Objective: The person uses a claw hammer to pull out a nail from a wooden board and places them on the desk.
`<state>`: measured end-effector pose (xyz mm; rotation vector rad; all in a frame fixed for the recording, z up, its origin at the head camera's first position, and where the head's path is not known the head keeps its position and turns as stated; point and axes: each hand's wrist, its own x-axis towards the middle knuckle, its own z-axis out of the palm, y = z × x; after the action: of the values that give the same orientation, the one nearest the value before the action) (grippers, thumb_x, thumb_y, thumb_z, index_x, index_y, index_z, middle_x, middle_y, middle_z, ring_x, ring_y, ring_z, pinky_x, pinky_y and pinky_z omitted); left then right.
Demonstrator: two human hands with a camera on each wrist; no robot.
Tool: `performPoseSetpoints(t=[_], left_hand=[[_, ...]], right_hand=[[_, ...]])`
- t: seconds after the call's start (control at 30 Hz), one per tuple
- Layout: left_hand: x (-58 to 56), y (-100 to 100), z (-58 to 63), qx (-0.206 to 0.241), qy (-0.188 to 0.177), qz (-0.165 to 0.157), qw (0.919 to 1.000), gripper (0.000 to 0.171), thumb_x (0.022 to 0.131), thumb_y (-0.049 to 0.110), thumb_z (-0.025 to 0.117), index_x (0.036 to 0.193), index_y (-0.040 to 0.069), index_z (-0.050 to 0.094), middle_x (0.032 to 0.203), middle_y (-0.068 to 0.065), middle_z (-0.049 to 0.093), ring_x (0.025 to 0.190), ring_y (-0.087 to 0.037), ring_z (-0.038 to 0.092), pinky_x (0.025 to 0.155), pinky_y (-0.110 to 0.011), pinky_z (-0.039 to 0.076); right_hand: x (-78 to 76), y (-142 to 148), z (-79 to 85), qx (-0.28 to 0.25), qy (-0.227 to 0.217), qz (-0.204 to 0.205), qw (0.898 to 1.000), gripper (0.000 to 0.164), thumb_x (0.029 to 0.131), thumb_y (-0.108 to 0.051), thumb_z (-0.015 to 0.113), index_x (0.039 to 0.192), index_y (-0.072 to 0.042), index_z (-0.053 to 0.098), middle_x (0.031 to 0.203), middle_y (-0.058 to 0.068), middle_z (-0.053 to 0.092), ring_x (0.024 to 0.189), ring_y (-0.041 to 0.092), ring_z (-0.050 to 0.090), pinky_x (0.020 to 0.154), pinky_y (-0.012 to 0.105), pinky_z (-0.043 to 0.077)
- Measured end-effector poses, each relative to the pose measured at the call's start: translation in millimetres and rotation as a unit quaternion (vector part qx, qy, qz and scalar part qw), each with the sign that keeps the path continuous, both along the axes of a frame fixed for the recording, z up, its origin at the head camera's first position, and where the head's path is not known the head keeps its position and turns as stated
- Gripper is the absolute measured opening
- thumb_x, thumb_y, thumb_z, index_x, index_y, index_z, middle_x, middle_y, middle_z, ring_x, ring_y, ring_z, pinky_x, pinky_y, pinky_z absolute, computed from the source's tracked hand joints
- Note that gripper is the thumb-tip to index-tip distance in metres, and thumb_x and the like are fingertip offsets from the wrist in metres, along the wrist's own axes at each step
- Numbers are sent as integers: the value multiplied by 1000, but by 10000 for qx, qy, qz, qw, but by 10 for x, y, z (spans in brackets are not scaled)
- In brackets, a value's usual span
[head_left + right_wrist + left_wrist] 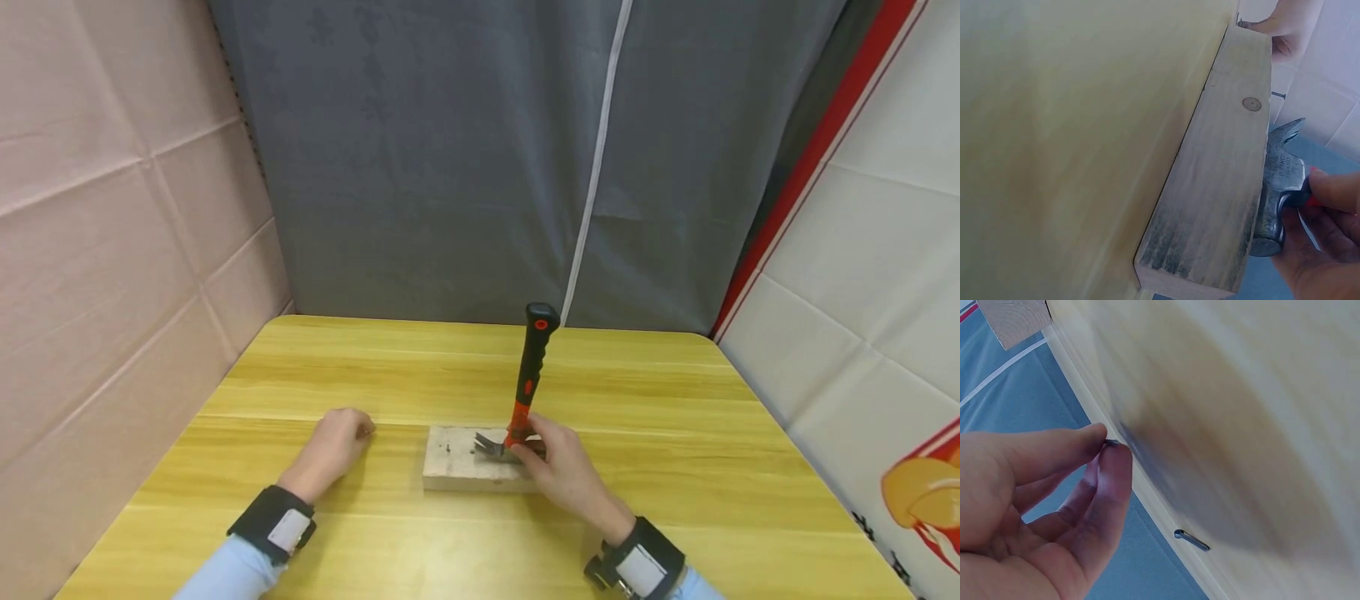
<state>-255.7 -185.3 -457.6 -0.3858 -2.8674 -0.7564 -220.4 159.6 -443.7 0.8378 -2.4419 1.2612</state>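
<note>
A claw hammer point(532, 358) stands with its black and red handle upright and its steel head point(1282, 169) down on the wooden block point(468, 482). My right hand point(570, 471) grips it low, thumb and fingers round the red neck just above the head. To the left of the block, my left hand point(336, 446) pinches a small dark nail point(1111, 442) between thumb and forefinger, most of it covered by the fingertips. Another nail point(1192, 540) lies on the table near that hand. From the block's top, left of the claw, a nail point(1279, 94) sticks up.
The block lies flat on a yellow wood-grain table point(360, 367). Behind the table hangs a grey curtain point(450, 167) with a white cord point(600, 150). Pale sheets point(112, 250) close off the left and right sides.
</note>
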Motion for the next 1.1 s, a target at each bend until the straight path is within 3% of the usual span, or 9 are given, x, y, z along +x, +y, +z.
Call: performPoseSetpoints(t=[0.63,1.1], left_hand=[[-88,-160,-51,-310,-13,209,9993,17,83,-17,64,89,-5,74,92,-20,72,89,-37,69,78,-49,59],[-96,-167,-14,-293,-397,388,9980,13,85,-14,68,93,-5,73,91,-18,71,80,-28,64,74,-46,59]], right_hand=[[-13,9,-9,5,-15,8,10000,26,88,11,74,110,2,64,106,15,72,97,23,71,81,30,61],[-9,5,2,50,-105,-42,9999,25,89,9,74,111,1,65,106,15,72,98,23,71,81,33,61]])
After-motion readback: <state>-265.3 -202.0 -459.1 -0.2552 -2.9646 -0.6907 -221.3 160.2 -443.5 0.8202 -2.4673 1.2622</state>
